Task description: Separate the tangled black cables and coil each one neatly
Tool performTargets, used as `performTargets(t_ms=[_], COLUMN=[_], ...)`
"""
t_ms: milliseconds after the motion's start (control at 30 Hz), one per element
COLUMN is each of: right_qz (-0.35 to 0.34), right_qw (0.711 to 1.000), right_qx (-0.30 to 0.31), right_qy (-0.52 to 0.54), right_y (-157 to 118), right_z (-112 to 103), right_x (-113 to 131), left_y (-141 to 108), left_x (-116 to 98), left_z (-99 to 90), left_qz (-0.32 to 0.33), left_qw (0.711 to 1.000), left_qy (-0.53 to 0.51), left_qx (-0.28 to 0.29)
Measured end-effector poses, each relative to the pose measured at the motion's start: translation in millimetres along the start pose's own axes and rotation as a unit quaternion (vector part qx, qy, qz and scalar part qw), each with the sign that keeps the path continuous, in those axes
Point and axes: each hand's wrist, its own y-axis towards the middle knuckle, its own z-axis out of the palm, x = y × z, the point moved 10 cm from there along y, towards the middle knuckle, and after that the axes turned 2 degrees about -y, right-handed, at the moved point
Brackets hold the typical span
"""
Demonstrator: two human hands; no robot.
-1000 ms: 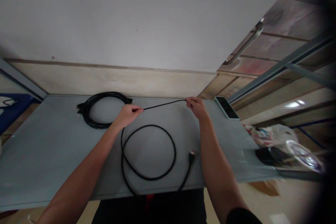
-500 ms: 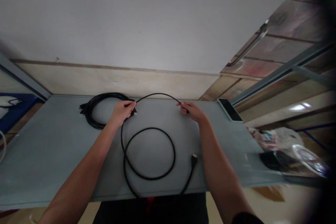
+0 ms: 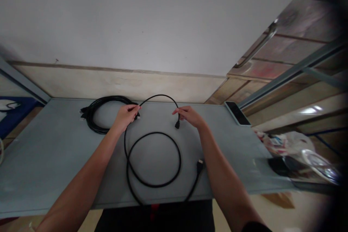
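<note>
A black cable point(image 3: 163, 95) arches between my two hands above the grey table. My left hand point(image 3: 127, 115) pinches it beside a coiled bundle of black cable point(image 3: 94, 114) at the back left. Close to the cable's end, my right hand point(image 3: 187, 114) grips it between thumb and fingers, with the black plug point(image 3: 177, 124) hanging just below. From my left hand the cable runs down into a wide loop point(image 3: 179, 159) on the table and over the front edge. Another black connector point(image 3: 200, 166) lies beside my right forearm, its cable also passing over the front edge.
A phone point(image 3: 237, 113) lies at the back right of the grey table point(image 3: 54, 152). Further right are a dark, shiny object point(image 3: 280, 165) and a plastic bag point(image 3: 297, 143). A blue item point(image 3: 19, 116) is at the far left. The wall borders the table's back edge.
My right hand has moved left with the cable end, and the plug below it now shows. The arch of cable is narrower. My left hand keeps its pinch in nearly the same place.
</note>
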Motion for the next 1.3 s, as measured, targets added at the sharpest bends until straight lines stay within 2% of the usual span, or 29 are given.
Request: performTargets(t_ms=[133, 267, 367, 467, 633, 700, 767, 900, 1133, 1233, 1300], right_qz=[-0.042, -0.051, -0.037, -0.027, -0.018, -0.021, -0.032, -0.067, -0.069, -0.062, -0.054], right_qw=[0.999, 0.998, 0.995, 0.994, 0.998, 0.991, 0.974, 0.922, 0.852, 0.826, 0.816], right_qx=[0.012, 0.014, 0.069, 0.082, 0.03, 0.001, -0.057, -0.195, -0.34, -0.378, -0.385], right_qy=[-0.012, -0.042, -0.068, -0.07, 0.05, 0.134, 0.217, 0.328, 0.391, 0.413, 0.427], right_y=[-3.1, -1.6, -1.7, -2.8, -1.4, 0.2, 1.6, -2.2, -20.0, -23.3, -20.3], right_z=[16.3, 38.4, 58.3, 61.4, 42.2, 30.8, 12.4, -30.8, -92.6, -101.4, -95.1], right_x=[28.4, 41.9, 40.9, 39.0, 32.3, 27.7, 22.1, 7.9, -30.1, -43.7, -48.2], left_y=[-2.3, -12.8, -20.7, -24.5, -25.6, -26.4, -26.6, -27.4, -29.4, -30.0, -28.2], left_x=[-4.7, -15.8, -23.8, -23.9, 1.9, 9.3, 11.0, 7.6, 7.6, 9.8, 9.5], left_z=[8.2, 34.9, 48.3, 54.4, 61.5, 62.9, 62.2, 62.0, 64.5, 68.6, 69.5], left_qz=[0.024, 0.079, 0.102, 0.096, -0.008, -0.046, -0.064, -0.074, -0.075, -0.063, -0.039], left_qw=[0.99, 0.963, 0.955, 0.962, 0.986, 0.988, 0.988, 0.986, 0.985, 0.984, 0.986], left_qy=[0.132, 0.244, 0.266, 0.247, 0.111, 0.041, -0.004, -0.034, -0.016, -0.001, 0.019], left_qx=[0.03, 0.083, 0.078, 0.072, 0.126, 0.139, 0.14, 0.144, 0.153, 0.164, 0.159])
